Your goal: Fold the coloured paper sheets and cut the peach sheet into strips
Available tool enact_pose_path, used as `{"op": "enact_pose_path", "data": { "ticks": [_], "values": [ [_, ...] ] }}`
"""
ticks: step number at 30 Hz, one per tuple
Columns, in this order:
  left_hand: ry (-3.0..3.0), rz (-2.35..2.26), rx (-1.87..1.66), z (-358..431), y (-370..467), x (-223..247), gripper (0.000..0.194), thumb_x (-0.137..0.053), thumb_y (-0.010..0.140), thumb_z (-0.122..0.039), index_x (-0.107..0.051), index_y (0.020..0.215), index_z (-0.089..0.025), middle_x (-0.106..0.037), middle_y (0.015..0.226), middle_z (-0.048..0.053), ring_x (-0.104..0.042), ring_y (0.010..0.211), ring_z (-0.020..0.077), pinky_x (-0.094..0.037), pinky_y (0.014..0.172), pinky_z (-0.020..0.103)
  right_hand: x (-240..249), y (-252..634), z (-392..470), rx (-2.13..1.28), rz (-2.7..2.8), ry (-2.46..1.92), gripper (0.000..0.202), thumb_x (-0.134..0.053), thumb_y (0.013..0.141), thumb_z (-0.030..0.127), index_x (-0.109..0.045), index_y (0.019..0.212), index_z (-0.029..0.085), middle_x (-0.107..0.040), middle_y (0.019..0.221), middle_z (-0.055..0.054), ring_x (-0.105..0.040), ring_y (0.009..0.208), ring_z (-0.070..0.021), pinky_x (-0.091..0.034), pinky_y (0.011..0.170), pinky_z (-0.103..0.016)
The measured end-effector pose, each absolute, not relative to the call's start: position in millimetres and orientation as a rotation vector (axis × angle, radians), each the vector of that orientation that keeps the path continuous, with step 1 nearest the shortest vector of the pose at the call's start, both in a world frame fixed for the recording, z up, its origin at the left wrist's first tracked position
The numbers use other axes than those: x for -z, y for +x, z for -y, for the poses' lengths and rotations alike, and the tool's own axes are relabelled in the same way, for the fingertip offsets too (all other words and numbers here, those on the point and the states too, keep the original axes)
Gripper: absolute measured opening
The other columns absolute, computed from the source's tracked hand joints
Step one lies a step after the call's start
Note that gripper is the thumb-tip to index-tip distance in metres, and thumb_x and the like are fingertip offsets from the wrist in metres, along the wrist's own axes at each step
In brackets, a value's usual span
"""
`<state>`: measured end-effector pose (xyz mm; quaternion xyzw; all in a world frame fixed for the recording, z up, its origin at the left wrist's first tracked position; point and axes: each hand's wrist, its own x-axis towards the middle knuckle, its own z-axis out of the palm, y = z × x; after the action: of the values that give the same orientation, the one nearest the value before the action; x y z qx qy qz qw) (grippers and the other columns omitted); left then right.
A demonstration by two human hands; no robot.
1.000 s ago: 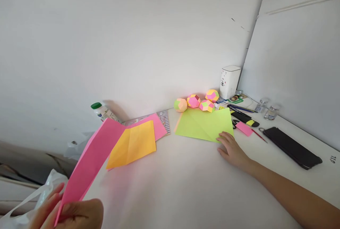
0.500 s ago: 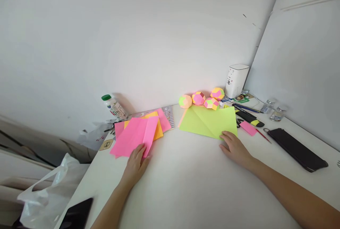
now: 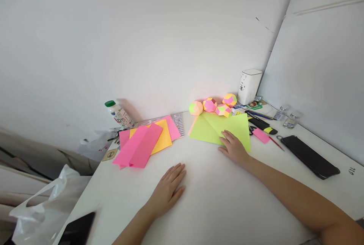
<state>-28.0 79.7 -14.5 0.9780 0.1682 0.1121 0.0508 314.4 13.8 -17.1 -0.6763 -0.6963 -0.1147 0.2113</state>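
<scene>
My left hand lies flat on the white table, fingers stretched out, with nothing in it. Up and to its left is a folded pink sheet of paper, resting over a yellow-orange sheet and more pink paper. My right hand rests with its fingers extended on the near part of a creased lime-green sheet of paper. A peach edge of another sheet peeks out at the green sheet's left side.
Several faceted paper balls sit against the wall behind the green sheet. To the right are a white container, glass jars, a cutter and a black pouch. A bottle and a phone lie left.
My left hand has left the pink sheet and moved right onto the bare table. The pink sheet's right part now appears folded over. My right hand has shifted left and farther onto the green sheet.
</scene>
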Motion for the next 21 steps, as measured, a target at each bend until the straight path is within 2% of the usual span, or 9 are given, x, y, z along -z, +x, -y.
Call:
{"op": "enact_pose_path", "data": {
  "ticks": [5,11,14,17,21],
  "values": [
    [2.935,-0.532,-0.329,-86,-35,15,0.050,-0.041,0.094,-0.029,-0.034,0.143,-0.023,-0.034,0.149,0.007,-0.032,0.137,0.0244,-0.037,0.108,0.045,20,314,-37,0.343,1.990,-1.905,0.031,-0.057,0.087,0.032,-0.059,0.115,0.016,-0.062,0.116,-0.016,-0.057,0.110,-0.0297,-0.049,0.092,-0.046],
    [2.917,-0.520,-0.343,-85,-35,16,0.051,-0.041,0.095,-0.028,-0.031,0.145,-0.025,-0.034,0.149,0.007,-0.032,0.137,0.0249,-0.037,0.108,0.046,22,312,-36,0.430,2.051,-1.887,0.015,-0.052,0.090,0.022,-0.063,0.099,0.015,-0.067,0.095,-0.012,-0.061,0.094,-0.0240,-0.050,0.079,-0.035],
    [2.905,-0.523,-0.342,-85,-34,17,0.050,-0.041,0.095,-0.029,-0.032,0.144,-0.024,-0.034,0.149,0.007,-0.031,0.138,0.0249,-0.037,0.109,0.046,22,311,-34,0.492,2.036,-1.887,0.019,-0.045,0.091,0.012,-0.063,0.087,0.015,-0.066,0.086,-0.009,-0.060,0.082,-0.0192,-0.046,0.070,-0.029],
    [2.890,-0.514,-0.344,-85,-34,18,0.051,-0.041,0.095,-0.029,-0.031,0.145,-0.025,-0.034,0.150,0.006,-0.031,0.138,0.0253,-0.036,0.109,0.047,23,311,-32,0.568,1.984,-1.897,0.026,-0.042,0.086,0.002,-0.061,0.074,0.014,-0.063,0.073,-0.007,-0.055,0.069,-0.0165,-0.038,0.058,-0.027],
    [2.828,-0.512,-0.369,-87,-36,19,0.050,-0.042,0.095,-0.029,-0.032,0.144,-0.027,-0.034,0.149,0.006,-0.031,0.138,0.0254,-0.035,0.110,0.048,24,311,-28,0.656,1.916,-1.878,0.029,-0.042,0.081,-0.001,-0.057,0.062,0.014,-0.054,0.058,-0.004,-0.045,0.057,-0.0137,-0.025,0.051,-0.027]
  ]
}}
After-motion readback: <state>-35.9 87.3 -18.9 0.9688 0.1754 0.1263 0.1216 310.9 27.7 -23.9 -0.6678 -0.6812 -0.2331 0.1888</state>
